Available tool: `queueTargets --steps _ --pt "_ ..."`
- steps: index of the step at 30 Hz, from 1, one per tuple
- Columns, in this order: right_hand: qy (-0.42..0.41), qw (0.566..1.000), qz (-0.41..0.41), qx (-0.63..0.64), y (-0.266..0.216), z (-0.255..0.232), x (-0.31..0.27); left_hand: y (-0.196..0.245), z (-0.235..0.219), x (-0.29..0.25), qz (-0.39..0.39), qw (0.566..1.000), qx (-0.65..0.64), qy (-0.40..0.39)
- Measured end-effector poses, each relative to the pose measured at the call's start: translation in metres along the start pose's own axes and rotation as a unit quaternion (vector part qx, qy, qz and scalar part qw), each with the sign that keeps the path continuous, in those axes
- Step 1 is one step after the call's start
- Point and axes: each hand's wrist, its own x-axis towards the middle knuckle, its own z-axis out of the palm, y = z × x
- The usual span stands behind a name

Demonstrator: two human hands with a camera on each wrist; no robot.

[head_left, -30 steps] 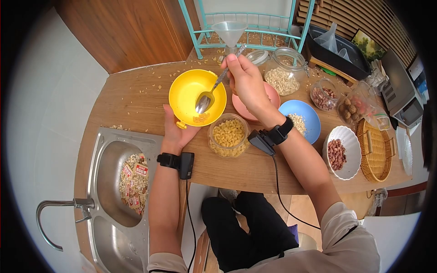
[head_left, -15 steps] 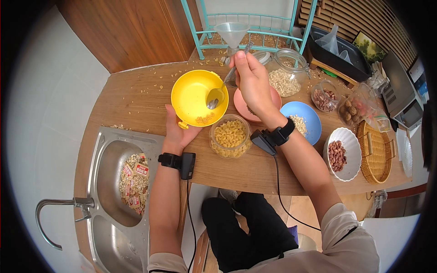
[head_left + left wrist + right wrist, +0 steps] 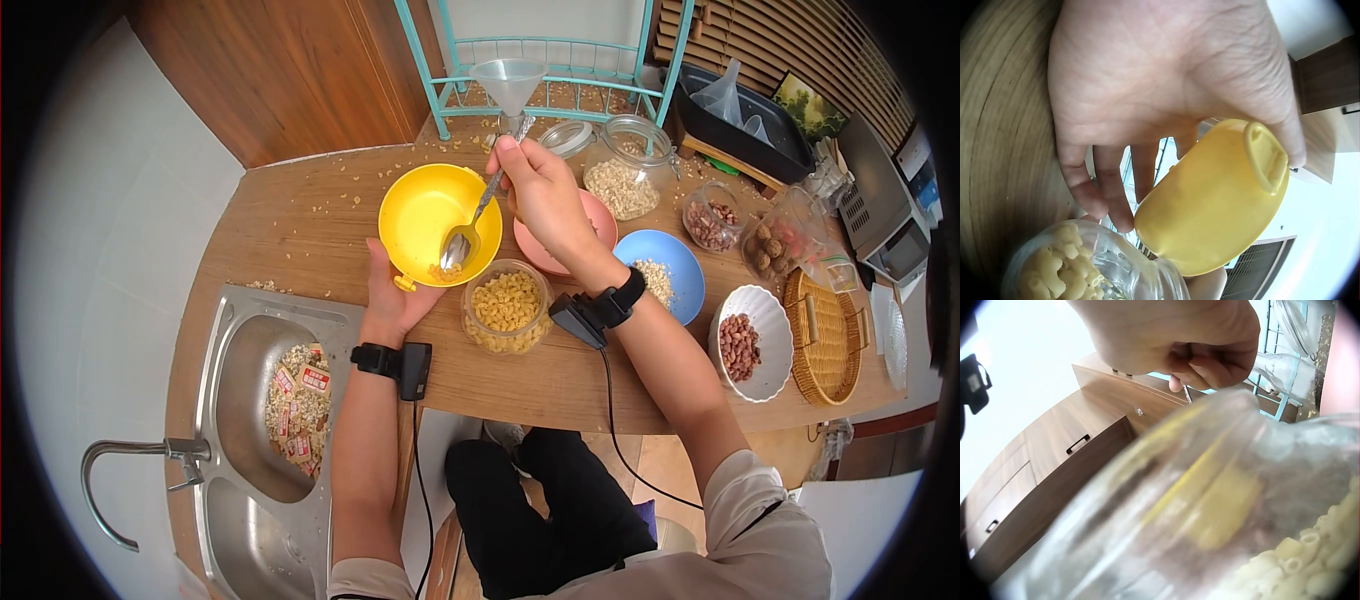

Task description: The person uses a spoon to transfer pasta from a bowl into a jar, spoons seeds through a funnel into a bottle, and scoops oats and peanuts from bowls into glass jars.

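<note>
My left hand [image 3: 393, 303] holds a yellow bowl [image 3: 408, 215] tilted above the counter, thumb along its side; the left wrist view shows the outside of the bowl [image 3: 1204, 206] between thumb and fingers. A metal spoon [image 3: 489, 190] is pinched by its handle in my right hand [image 3: 550, 203]. The tip of the spoon lies inside the bowl, at a few bits of macaroni [image 3: 440, 272] near the lower wall. Just right of the bowl stands a clear jar of macaroni [image 3: 506, 302], with my right forearm to its right. In the right wrist view, that jar's blurred wall hides most of the bowl.
Behind my right hand stand a funnel [image 3: 509, 85], a pink plate [image 3: 535, 245] and an oat jar [image 3: 622, 185]. Further right are a blue plate [image 3: 690, 270], a white bowl of nuts [image 3: 772, 370] and a wicker basket [image 3: 825, 340]. A sink [image 3: 235, 400] lies at the left.
The spoon's tip has dropped lower inside the yellow bowl, down to the macaroni bits, after shifting right half a second ago. My left hand keeps the bowl in nearly the same place.
</note>
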Motion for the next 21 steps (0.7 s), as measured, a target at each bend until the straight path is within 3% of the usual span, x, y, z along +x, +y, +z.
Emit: queueTargets --steps 2,11,15,21 --pt "-0.001 0.999 0.047 0.019 0.001 -0.001 0.001 0.0 0.0 0.0 -0.001 1.0 -0.005 0.001" --pt "-0.007 0.994 0.108 0.02 0.008 -0.005 0.005 0.0 0.001 -0.001 0.003 1.0 -0.001 -0.001" --pt "-0.003 0.996 0.087 0.012 0.011 -0.006 0.006 0.0 0.001 0.0 0.003 1.0 0.002 -0.003" --pt "-0.007 0.982 0.142 0.122 0.003 -0.006 0.004 0.0 0.002 -0.001 0.003 1.0 0.004 0.002"
